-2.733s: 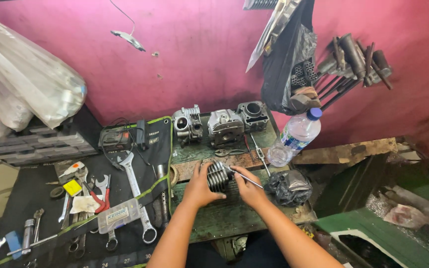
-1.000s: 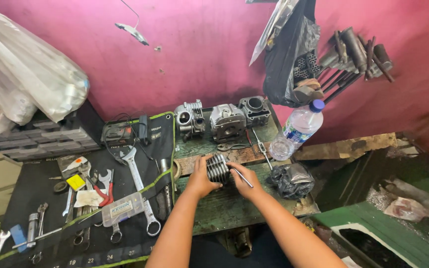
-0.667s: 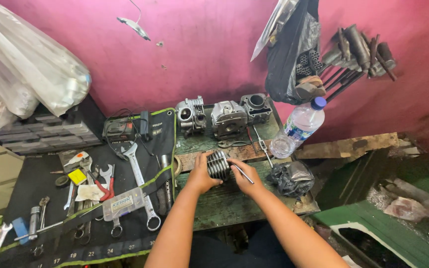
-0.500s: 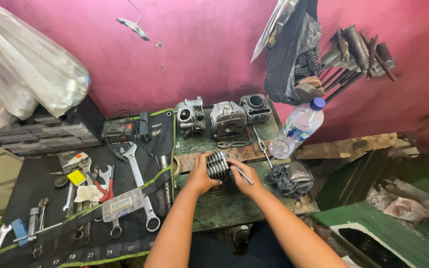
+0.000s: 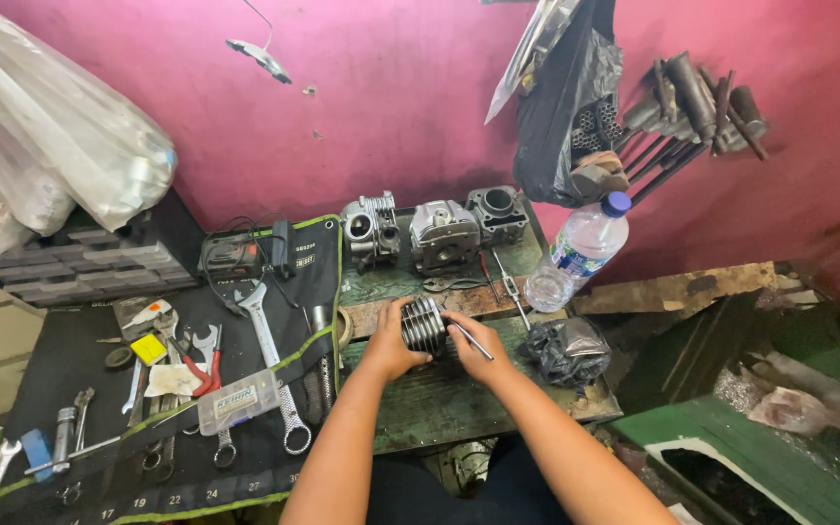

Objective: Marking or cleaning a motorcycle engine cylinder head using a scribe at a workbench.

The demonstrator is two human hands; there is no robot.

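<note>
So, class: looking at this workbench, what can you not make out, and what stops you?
Head view:
- Near side of the finned cylinder: covered by the left hand and right hand.
- End of the thin rod: hidden in the right hand.
- Contents of the black bag: wrapped up.
- Small tools at bottom left: too small.

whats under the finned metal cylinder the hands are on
The finned cylinder sits on the worn green wooden bench, gripped by the left hand and right hand. The spot directly beneath it is covered by the cylinder and hands.
</note>
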